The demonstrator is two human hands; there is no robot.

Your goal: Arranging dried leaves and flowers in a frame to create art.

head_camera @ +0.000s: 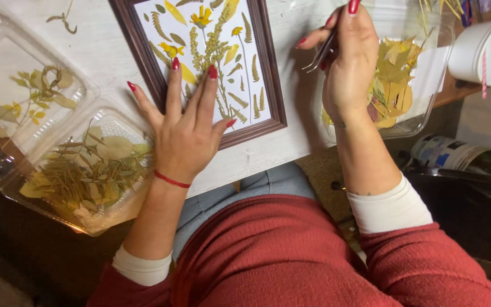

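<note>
Your left hand (184, 133) is lying flat and spread on the frame (274, 85), fingers fanned wide over its lower left corner and the glass, gripping nothing. The frame is sitting tilted on the white table (103, 51), holding pressed ferns (255, 68) and yellow flowers (202, 17) on a white backing. Your right hand (350, 62) is hovering just right of the frame, pinching metal tweezers (320, 52) between thumb and fingers; their tips are pointing down and left, and whether they are carrying anything cannot be told. Behind that hand a clear box (430, 68) of yellow leaves (396, 74) is standing at the table's edge, with a white tub (481, 48) beyond it. By your left wrist a clear tray (7, 74) is holding dried stems (80, 176) and leaves in two compartments.
</note>
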